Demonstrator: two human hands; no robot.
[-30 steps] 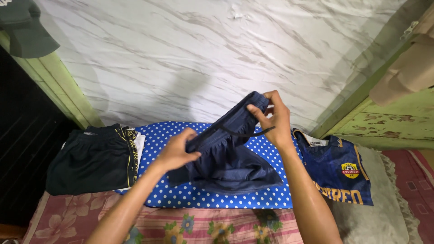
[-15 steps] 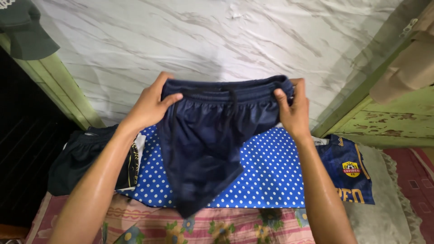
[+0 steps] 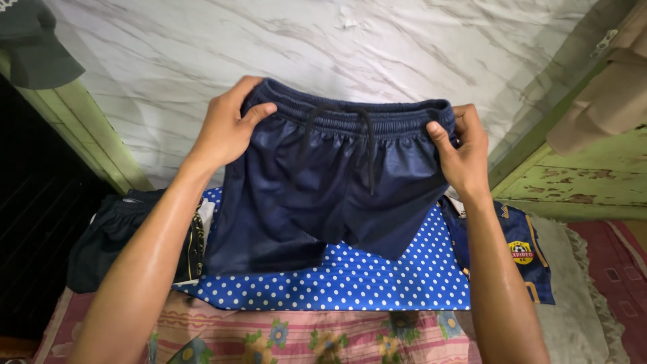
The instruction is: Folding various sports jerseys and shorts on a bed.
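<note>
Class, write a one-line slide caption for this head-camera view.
Both hands, left hand and right hand, hold navy drawstring shorts spread by the waistband above a blue polka-dot cloth.

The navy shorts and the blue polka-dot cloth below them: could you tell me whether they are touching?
Cannot tell: in the head view the navy shorts hang from both hands, and their hems overlap the polka-dot cloth, hiding any gap.
</note>
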